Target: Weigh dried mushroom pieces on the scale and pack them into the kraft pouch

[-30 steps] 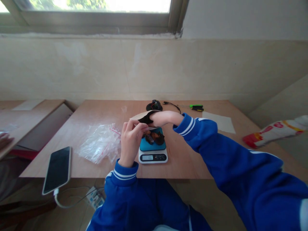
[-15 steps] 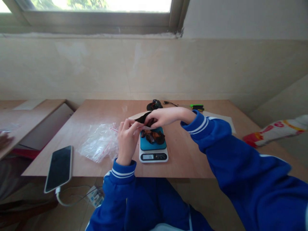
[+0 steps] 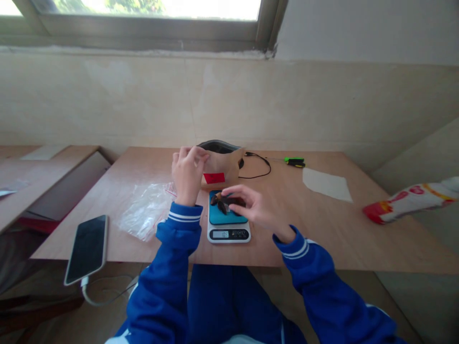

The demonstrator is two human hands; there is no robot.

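Gripping a kraft paper pouch point(image 3: 221, 167) by its upper edge, the left hand point(image 3: 187, 177) stands just behind a digital scale point(image 3: 228, 234). The right hand point(image 3: 256, 210) has its fingers point(image 3: 233, 191) curved, partly open, touching dark brown pieces point(image 3: 218, 203) beneath the fingertips on the scale's teal pad point(image 3: 229, 219).

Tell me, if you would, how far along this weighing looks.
Dark dried pieces already lie on the teal pan of the digital scale, which shows a reading. In hand: the left hand holds up a brown paper bag, and the right hand touches the pieces. Left: the pieces apparently aren't bagged yet.
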